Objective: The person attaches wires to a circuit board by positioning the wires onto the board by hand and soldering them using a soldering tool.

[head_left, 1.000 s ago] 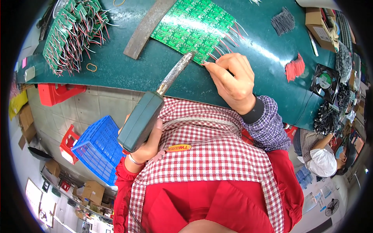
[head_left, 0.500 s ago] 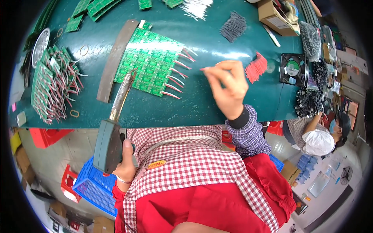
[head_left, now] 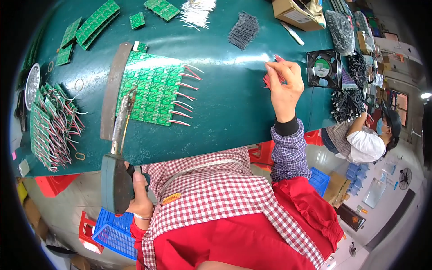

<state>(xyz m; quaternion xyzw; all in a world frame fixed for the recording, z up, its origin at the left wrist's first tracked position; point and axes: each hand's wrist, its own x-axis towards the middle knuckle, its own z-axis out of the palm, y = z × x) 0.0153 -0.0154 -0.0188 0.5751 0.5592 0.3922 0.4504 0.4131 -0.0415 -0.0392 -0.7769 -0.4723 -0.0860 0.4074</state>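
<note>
My left hand (head_left: 142,200) is closed round the handle of a dark green soldering gun (head_left: 116,182). Its long, stained metal barrel slants up over a green circuit board panel (head_left: 150,96), the tip over the panel's left part. Short red and white wires (head_left: 183,104) stick out along the panel's right edge. My right hand (head_left: 287,87) is at a small pile of red wires (head_left: 280,58), partly covering it. Its thumb and forefinger are pinched together; whatever may be between them is too small to make out.
A flat grey bar (head_left: 113,96) lies along the panel's left edge. Wired boards (head_left: 51,130) are heaped at left. White wires (head_left: 197,11), black wires (head_left: 243,30), a carton (head_left: 299,13) and a black fan (head_left: 323,68) lie farther back and right. A co-worker (head_left: 366,139) is at right.
My right hand has moved right, from beside the panel's wires to the red wire pile. The soldering gun stays in my left hand. The whole view has shifted a little.
</note>
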